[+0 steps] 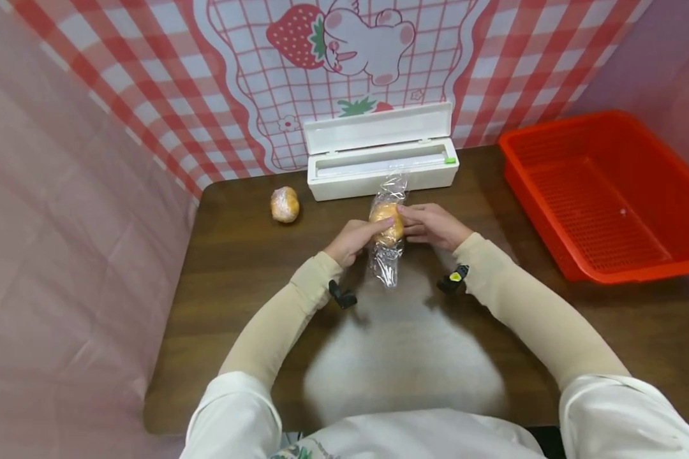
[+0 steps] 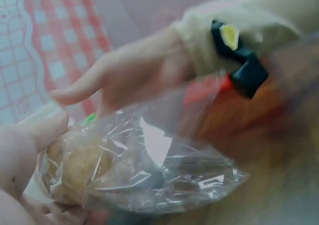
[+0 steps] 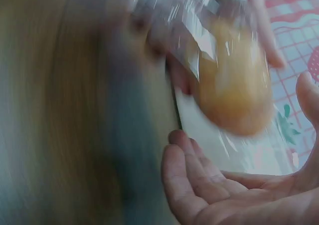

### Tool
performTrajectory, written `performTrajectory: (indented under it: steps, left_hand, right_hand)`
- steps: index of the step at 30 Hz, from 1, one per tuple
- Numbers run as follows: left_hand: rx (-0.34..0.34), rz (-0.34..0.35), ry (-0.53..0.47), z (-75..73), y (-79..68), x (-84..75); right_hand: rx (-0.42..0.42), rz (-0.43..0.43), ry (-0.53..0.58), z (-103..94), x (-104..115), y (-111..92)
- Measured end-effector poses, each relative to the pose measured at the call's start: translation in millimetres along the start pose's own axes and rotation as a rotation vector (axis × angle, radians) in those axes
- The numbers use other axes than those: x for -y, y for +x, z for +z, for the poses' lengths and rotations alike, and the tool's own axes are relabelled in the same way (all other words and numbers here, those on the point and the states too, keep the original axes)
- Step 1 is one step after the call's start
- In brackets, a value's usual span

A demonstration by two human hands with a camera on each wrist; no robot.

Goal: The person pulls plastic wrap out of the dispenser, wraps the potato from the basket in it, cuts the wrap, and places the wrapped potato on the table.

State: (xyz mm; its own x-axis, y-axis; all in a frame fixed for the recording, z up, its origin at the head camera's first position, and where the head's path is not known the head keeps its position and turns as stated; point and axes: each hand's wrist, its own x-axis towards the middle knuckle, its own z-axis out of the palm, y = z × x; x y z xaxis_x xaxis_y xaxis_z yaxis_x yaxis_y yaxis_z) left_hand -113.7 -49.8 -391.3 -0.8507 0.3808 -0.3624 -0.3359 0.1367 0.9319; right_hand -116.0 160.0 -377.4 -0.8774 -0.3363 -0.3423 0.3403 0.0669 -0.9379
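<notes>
A roundish golden-yellow item (image 1: 386, 223) sits in clear plastic wrap (image 1: 386, 262), whose loose ends stick out on both sides; its exact kind I cannot tell. My left hand (image 1: 353, 240) holds it, thumb on top and fingers beneath. On its other side is my right hand (image 1: 436, 225), whose fingers (image 3: 182, 177) look loosely bent and apart from the item in the right wrist view. Behind the hands stands a white cling film box (image 1: 381, 182), lid up, with a roll inside. A second wrapped golden item (image 1: 285, 204) lies to the left.
A red plastic basket (image 1: 574, 255) stands at the right on the brown wooden table (image 1: 229, 306). A red-and-white checked cloth (image 1: 178, 70) hangs behind the table, and a pink curtain (image 1: 63, 255) hangs at the left.
</notes>
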Motion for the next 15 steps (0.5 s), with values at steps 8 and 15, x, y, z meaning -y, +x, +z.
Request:
performTrajectory:
  steps: [8, 15]
  left_hand:
    - [-0.036, 0.044, -0.021, 28.7, -21.4, 6.5]
    - [-0.079, 0.074, 0.011, 35.4, -32.8, 21.0]
  right_hand:
    - [0.225, 0.126, 0.473, 18.9, -10, 8]
    - [0.275, 0.200, 0.556, 23.8, -21, 5]
